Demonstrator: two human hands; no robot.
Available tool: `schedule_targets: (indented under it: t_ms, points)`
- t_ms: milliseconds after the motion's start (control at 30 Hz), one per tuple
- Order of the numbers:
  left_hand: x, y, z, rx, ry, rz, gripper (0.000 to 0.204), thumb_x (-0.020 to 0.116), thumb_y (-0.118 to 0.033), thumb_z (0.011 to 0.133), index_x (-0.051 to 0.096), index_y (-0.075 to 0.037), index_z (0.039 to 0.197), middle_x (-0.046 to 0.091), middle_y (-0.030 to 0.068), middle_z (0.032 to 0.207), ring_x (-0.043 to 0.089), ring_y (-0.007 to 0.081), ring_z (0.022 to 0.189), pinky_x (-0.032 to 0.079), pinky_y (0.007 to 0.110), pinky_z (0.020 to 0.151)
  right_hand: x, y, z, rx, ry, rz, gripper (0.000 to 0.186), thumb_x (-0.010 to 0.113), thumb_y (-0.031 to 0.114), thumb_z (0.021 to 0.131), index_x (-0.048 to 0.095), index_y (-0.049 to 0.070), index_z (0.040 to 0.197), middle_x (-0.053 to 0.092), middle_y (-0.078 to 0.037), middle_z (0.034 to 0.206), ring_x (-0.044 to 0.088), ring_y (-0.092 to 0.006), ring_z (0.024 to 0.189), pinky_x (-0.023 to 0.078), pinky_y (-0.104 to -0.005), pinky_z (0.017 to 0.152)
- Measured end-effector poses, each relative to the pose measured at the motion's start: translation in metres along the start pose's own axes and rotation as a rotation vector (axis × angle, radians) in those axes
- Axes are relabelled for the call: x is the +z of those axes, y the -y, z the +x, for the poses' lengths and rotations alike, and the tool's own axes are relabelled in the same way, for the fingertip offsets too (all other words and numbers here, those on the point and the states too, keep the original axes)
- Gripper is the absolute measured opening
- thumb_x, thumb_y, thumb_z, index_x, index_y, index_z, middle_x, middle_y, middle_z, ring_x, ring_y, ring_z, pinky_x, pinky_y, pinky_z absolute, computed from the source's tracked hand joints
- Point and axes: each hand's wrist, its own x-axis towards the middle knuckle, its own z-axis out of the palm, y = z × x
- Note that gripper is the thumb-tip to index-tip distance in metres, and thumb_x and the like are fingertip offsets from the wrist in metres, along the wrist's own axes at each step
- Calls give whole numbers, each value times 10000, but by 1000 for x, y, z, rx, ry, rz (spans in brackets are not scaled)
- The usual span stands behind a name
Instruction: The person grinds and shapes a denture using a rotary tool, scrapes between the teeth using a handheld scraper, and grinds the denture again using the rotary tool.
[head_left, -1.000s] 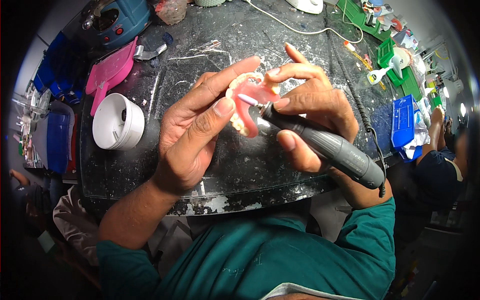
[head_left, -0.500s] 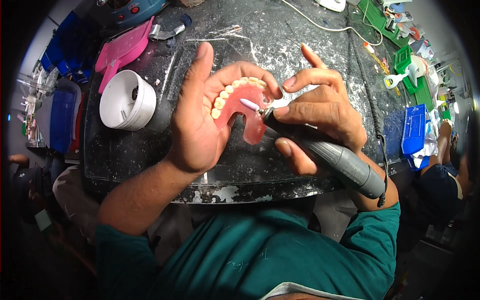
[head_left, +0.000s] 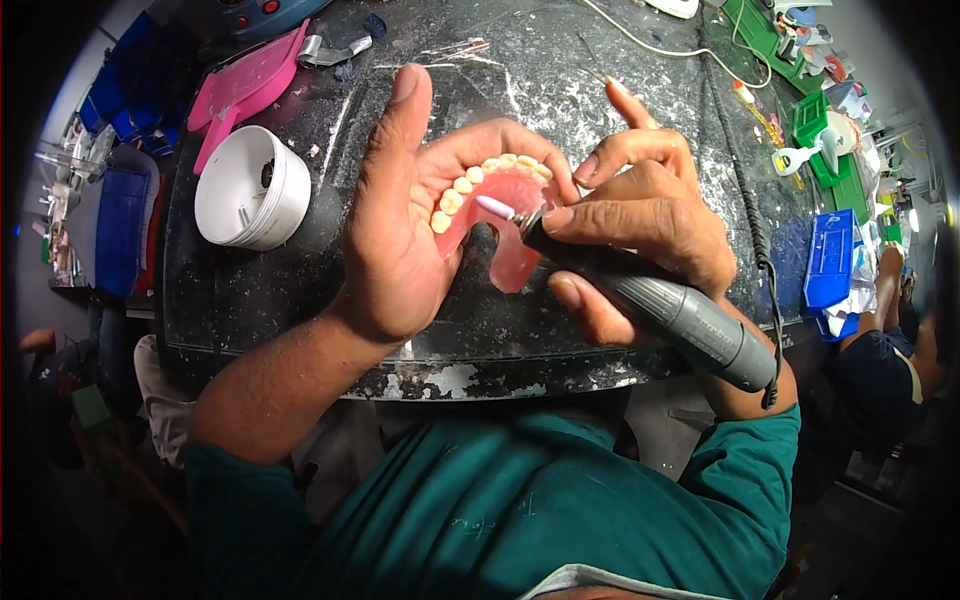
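My left hand (head_left: pixel 392 235) cradles a horseshoe-shaped denture (head_left: pixel 512 258), pink at the base with a curved row of cream teeth. Its fingers wrap behind the far side, and the thumb sticks up free. In my right hand (head_left: pixel 650 215) is a dark grey rotary handpiece (head_left: pixel 690 320), gripped between thumb and fingers, with the index finger near its nose. A pale lilac pointed bur (head_left: pixel 494 207) at its tip lies over the inner pink surface of the denture. Whether the bur touches the surface, I cannot tell.
A white round tub (head_left: pixel 255 190) with small bits inside stands left on the scuffed black table (head_left: pixel 270 310). Behind it lies a pink dustpan (head_left: pixel 245 85). The handpiece's coiled cord (head_left: pixel 765 265) runs down the right side. Blue bins (head_left: pixel 828 260) and other people sit beyond the table.
My left hand and the denture have shifted and tilted slightly. The bur has moved a little to the left over the pink base, with the handpiece still in my right hand.
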Motion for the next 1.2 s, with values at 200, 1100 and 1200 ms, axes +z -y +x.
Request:
schedule_targets:
  t_ms: [200,1100,1200]
  points:
    - [-2,2,2,-42,17,-108,839,127,-675,950,578,33,978,613,108,923,599,172,879,461,267,837,-3,1,0,2,61,-55,326,786,228,747,646,48,981,654,-69,832,562,-239,966,276,-638,1089]
    - [6,8,9,230,118,-286,389,259,-405,1050,476,-93,1135,618,199,1108,635,272,1017,491,354,868,13,27,-9,173,-104,384,429,802,-30,652,655,3,1054,650,-154,946,693,-292,874,571,-354,742]
    - [6,8,9,258,129,-247,390,251,-400,1051,471,-88,1129,617,204,1082,634,279,1011,495,370,878,7,26,-12,184,1,308,367,770,155,800,622,28,1111,608,-145,945,610,-224,833,506,-332,714]
